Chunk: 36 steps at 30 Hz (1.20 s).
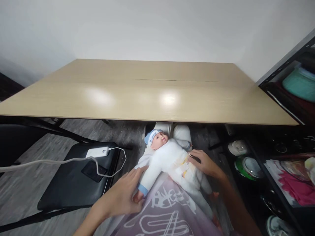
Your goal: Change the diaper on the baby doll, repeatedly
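Observation:
A baby doll (164, 157) lies face up across my lap, its head toward the table. It has a blue and white cap (153, 136), a white long-sleeved top with blue cuffs, and a white diaper (187, 172) with yellow marks. My left hand (125, 190) is beside the doll's sleeve and small hand, fingers stretched and thumb apart. On the other side, my right hand (203, 162) has its fingers bent against the diaper at the doll's hip, holding the doll there. Part of the right fingertips' contact is blurred.
A wooden-topped table (147, 98) spans the view ahead. To the left, a black chair (73, 183) holds a white power bank (97, 152) with a cable and a dark phone (94, 170). Dark shelves (253, 144) on the right hold containers and pink cloth (297, 188).

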{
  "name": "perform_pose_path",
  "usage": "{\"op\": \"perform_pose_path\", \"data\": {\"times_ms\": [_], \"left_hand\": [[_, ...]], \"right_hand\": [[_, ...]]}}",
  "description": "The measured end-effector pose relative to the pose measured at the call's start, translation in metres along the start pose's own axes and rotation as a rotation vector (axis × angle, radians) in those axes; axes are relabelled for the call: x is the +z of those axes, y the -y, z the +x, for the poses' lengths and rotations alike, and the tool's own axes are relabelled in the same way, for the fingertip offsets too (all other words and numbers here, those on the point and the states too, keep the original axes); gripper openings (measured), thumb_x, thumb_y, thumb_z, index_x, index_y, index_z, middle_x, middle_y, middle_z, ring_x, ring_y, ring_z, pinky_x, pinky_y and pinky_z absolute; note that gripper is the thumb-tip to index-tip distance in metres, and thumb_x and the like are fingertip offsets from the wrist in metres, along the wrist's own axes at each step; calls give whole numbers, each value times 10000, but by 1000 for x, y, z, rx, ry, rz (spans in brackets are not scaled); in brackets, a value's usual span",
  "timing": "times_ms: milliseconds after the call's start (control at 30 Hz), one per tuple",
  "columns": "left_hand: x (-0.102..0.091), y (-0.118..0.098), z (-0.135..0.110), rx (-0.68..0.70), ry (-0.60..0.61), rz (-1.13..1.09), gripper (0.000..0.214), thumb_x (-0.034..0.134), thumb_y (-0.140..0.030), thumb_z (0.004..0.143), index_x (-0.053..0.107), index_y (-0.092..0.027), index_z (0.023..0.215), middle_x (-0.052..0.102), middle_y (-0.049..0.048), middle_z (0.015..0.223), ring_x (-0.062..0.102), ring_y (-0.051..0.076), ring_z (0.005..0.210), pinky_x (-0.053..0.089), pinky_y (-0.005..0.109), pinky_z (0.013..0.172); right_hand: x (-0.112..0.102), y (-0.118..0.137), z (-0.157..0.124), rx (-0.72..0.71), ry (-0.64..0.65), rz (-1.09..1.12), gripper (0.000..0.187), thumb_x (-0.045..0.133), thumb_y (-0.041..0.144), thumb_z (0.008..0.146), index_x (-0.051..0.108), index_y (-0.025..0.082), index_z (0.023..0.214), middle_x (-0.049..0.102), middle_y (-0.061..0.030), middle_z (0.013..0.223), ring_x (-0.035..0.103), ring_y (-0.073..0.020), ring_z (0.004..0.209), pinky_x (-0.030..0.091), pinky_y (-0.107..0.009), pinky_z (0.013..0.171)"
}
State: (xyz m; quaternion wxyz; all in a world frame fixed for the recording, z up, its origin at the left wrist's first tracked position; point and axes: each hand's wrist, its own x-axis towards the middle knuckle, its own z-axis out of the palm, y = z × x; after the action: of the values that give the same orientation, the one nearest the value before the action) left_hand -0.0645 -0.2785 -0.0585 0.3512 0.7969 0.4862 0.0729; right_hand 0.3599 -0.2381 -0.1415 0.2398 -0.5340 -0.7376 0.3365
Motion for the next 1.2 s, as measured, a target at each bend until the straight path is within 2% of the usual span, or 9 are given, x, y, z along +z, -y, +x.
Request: {"op": "perform_pose_path", "data": {"times_ms": [100, 200, 367, 500, 600, 733, 867, 1067, 1200], "left_hand": [[-25, -17, 17, 34, -39, 83, 374, 729, -466, 940, 692, -265, 1253, 743, 93, 1215, 693, 339, 1091, 551, 468, 967], [-29, -40, 59, 159, -200, 61, 311, 645, -554, 1061, 654, -249, 1121, 723, 85, 1109, 661, 305, 1017, 526, 444, 938], [15, -73, 155, 652, 7, 16, 381, 680, -537, 1092, 654, -224, 1308, 699, 149, 1413, 623, 331, 1271, 475, 455, 1109], [54, -75, 200, 767, 174, 106, 444, 761, -574, 1044, 700, -179, 1238, 741, 151, 1242, 635, 329, 1146, 487, 446, 1012], [62, -68, 202, 784, 138, 59, 460, 737, -610, 1056, 731, -188, 1240, 759, 129, 1210, 635, 314, 1114, 474, 448, 1021], [56, -59, 182, 808, 98, -61, 352, 689, -545, 1110, 753, -220, 1229, 789, 95, 1280, 649, 288, 1176, 449, 426, 1086], [52, -53, 170, 754, 89, -151, 253, 671, -455, 1132, 756, -229, 1209, 803, 91, 1267, 663, 278, 1257, 430, 428, 1167], [46, -54, 162, 701, 132, -220, 280, 556, -417, 1184, 744, -209, 1183, 788, 97, 1193, 637, 248, 1142, 471, 389, 1077], [39, -54, 143, 712, 229, -301, 285, 618, -458, 1149, 749, -206, 1127, 774, 75, 1012, 659, 213, 961, 499, 357, 1011]], "right_hand": [[-1, 5, 0, -24, 16, -33, 394, 571, 533, 1148, 827, 279, 988, 859, -54, 1074, 779, -297, 1048, 582, -478, 1022], [-1, 4, 4, -49, 15, -51, 454, 511, 517, 1171, 810, 274, 931, 855, -44, 1023, 780, -284, 999, 572, -469, 1001], [-2, -9, 13, -121, 33, -72, 476, 471, 478, 1178, 788, 261, 896, 836, -41, 903, 783, -270, 923, 564, -464, 1004], [-4, -31, 20, -74, 7, -71, 461, 488, 469, 1150, 787, 247, 878, 839, -65, 900, 788, -282, 881, 596, -439, 908], [-7, -41, 24, -22, -35, -93, 471, 444, 424, 1164, 828, 238, 964, 865, -106, 1007, 808, -303, 943, 619, -460, 922], [-6, -26, 22, -48, -141, -73, 414, 467, 399, 1178, 824, 264, 1337, 819, -118, 1400, 753, -320, 1316, 566, -559, 1187], [0, 5, 18, -230, -20, 10, 407, 510, 333, 1175, 717, 305, 1524, 715, -91, 1576, 662, -281, 1468, 525, -535, 1277], [-6, 26, 7, -258, -66, -31, 224, 562, 336, 1161, 767, 245, 1158, 779, -86, 1098, 688, -269, 1054, 559, -456, 1006], [-35, 24, -26, -105, 74, -38, 439, 501, 479, 1187, 693, 230, 881, 706, -43, 841, 589, -231, 841, 472, -407, 868]]}}
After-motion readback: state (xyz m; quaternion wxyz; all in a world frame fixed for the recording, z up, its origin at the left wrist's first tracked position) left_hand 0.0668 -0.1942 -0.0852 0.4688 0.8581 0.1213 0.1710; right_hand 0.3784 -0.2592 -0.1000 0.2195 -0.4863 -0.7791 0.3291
